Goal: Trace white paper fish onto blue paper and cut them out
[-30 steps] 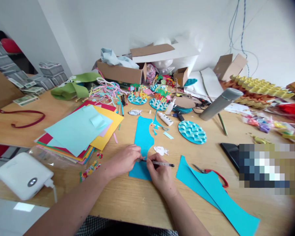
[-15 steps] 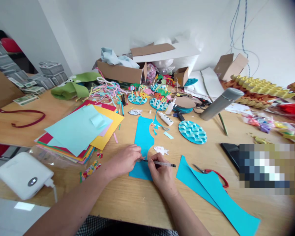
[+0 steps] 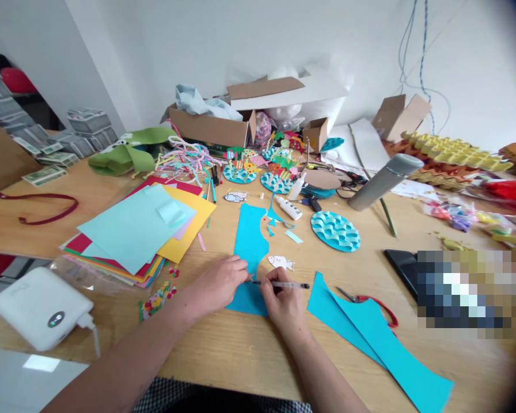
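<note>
My right hand [image 3: 284, 298] grips a slim pen [image 3: 290, 284], its tip over the lower part of a blue paper piece [image 3: 251, 244] with a curved cut along its right side. Opposite it, my left hand [image 3: 221, 281] rests on the same paper, fingers bent and pressed together. A small pale bit shows at its fingertips, too small to name. Just above my right hand lies a white paper fish [image 3: 281, 263]. More cut blue paper [image 3: 382, 338] lies to the right, partly over red-handled scissors [image 3: 376, 304].
Coloured paper sheets [image 3: 133, 229] are stacked at left, near a white power bank [image 3: 43, 310]. A wavy blue disc [image 3: 335, 231], glue bottle [image 3: 289, 207] and grey flask [image 3: 382, 182] stand or lie ahead. A phone [image 3: 399, 269] lies at right. Cardboard boxes [image 3: 210, 126] line the back.
Hands, pen and blue paper stay almost in place. My left fingertips have shifted very slightly; the whole view has drifted a little.
</note>
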`<state>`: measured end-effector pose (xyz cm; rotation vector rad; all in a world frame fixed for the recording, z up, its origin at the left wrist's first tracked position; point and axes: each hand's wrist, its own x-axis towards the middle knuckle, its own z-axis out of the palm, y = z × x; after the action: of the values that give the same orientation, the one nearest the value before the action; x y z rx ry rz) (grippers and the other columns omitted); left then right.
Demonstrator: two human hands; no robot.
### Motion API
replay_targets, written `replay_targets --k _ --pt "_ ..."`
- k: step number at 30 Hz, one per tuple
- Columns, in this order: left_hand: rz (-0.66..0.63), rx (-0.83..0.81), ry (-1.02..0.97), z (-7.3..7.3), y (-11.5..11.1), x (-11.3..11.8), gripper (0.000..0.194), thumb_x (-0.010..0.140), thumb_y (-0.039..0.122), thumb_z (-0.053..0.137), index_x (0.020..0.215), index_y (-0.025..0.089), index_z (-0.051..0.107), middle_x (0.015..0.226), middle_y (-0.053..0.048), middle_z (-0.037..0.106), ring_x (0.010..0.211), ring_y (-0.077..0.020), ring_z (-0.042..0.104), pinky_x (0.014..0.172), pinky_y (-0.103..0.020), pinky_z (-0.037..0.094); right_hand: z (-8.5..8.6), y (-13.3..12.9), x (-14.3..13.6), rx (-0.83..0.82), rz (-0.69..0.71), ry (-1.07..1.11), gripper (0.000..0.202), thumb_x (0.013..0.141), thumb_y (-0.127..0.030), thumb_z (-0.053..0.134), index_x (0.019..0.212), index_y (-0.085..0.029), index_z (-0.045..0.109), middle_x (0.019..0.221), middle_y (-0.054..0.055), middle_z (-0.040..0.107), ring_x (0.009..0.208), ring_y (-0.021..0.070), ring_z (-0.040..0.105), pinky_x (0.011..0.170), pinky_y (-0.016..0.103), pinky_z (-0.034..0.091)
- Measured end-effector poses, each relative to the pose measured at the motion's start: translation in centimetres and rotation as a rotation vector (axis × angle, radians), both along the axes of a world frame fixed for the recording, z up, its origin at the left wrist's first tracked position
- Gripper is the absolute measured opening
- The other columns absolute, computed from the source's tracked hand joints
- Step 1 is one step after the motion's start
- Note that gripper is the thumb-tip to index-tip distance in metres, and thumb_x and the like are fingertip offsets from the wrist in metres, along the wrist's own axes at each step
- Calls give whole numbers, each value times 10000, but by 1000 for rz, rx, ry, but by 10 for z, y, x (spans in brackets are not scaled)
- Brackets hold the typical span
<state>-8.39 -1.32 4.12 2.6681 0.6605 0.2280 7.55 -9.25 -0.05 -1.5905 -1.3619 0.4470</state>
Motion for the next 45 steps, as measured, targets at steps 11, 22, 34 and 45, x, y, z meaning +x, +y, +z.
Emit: replay_targets --k 11,22,34,45 --pt "-2 15 47 1 -5 -4 279 963 99 399 1052 166 655 972 -59 633 966 -213 542 847 -335 447 4 1 1 -43 32 25 163 821 -227 509 677 -224 432 538 -57 449 456 103 424 437 226 297" --pt "-24 9 62 2 -4 -5 284 983 149 398 1078 185 664 998 -51 631 985 -196 538 866 -307 441 5 5 6 -108 143 145 115 769 -227 540 677 -210 473 583 -54 435 504 97 400 468 217 315" --pt "-18 68 126 4 -7 -5 263 988 203 430 1120 194 658 1006 -49 630 984 -198 541 843 -308 443 4 8 9 -118 151 196 146 783 -233 546 663 -213 464 581 -44 451 510 104 407 454 217 313" --pt "-39 118 124 3 -7 -5 243 986 209 438 1090 181 656 970 -48 617 955 -201 538 807 -311 442 -1 12 13 -54 177 246 178 822 -252 557 676 -225 459 554 -27 497 507 123 462 436 218 340"
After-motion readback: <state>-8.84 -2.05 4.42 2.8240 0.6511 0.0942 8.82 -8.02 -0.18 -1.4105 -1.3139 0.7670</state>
